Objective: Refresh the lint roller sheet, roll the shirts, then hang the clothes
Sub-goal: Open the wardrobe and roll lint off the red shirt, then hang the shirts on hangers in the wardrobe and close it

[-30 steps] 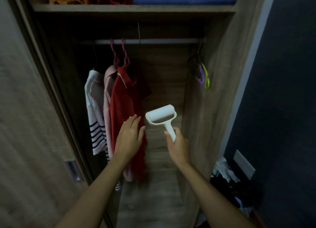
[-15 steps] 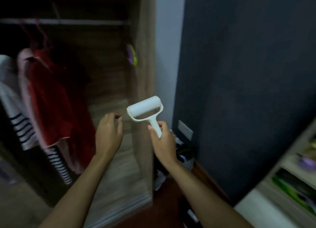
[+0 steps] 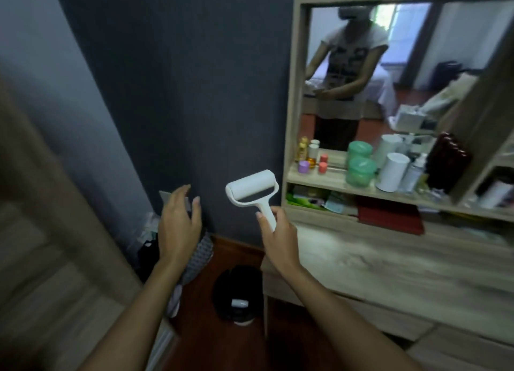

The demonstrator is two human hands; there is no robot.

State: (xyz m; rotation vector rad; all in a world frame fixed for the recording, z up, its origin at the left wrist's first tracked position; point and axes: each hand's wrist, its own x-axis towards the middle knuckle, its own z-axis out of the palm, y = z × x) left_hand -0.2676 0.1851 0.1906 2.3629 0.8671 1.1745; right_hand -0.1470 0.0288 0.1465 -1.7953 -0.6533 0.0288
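Note:
My right hand (image 3: 278, 233) grips the handle of a white lint roller (image 3: 251, 187), held upright with its roll at the top, in front of a dark wall. My left hand (image 3: 178, 223) hovers open to the left of the roller, fingers spread, holding nothing. The wardrobe's wooden side (image 3: 41, 204) is a blur at the left edge; the hanging shirts are out of view.
A wooden dressing table (image 3: 389, 262) stands at the right with a mirror (image 3: 389, 73) and a shelf of bottles and jars (image 3: 358, 167). A black round bin (image 3: 236, 295) sits on the red-brown floor below. A heap of clothes (image 3: 197, 256) lies by the wall.
My view has swung right, from the open wardrobe with its hanging shirts to the dressing table. My left hand has left the red shirt and opened; my right hand keeps the roller.

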